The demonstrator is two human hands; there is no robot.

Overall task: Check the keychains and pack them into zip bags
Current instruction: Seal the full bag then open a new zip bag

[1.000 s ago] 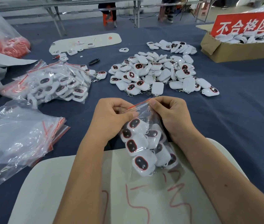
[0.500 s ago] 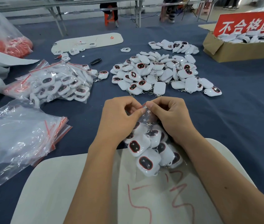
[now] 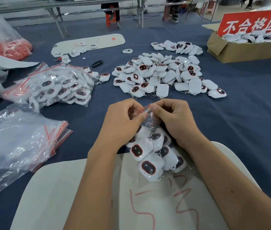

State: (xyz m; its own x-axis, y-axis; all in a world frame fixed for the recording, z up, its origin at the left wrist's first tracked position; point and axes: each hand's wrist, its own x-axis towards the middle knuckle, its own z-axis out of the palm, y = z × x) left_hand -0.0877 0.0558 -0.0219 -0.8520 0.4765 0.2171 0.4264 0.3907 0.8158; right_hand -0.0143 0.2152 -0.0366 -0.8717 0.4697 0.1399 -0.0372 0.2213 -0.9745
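A clear zip bag [image 3: 153, 151] stuffed with several white keychains with dark red-rimmed faces rests on the white board [image 3: 68, 196] in front of me. My left hand [image 3: 123, 122] and my right hand [image 3: 173, 118] both pinch its red zip strip at the top, fingertips almost touching. A big loose pile of keychains [image 3: 161, 75] lies beyond my hands on the blue cloth. A filled zip bag [image 3: 56, 87] lies to the left.
A stack of empty zip bags [image 3: 20, 143] lies at the near left. A cardboard box [image 3: 241, 48] with a red sign holds more keychains at the far right. A second white board [image 3: 90, 42] with small parts sits at the back, and folding tables stand beyond.
My hands have drawn closer together along the bag's zip strip, so the opening between them has narrowed. The bag has sunk slightly onto the board.
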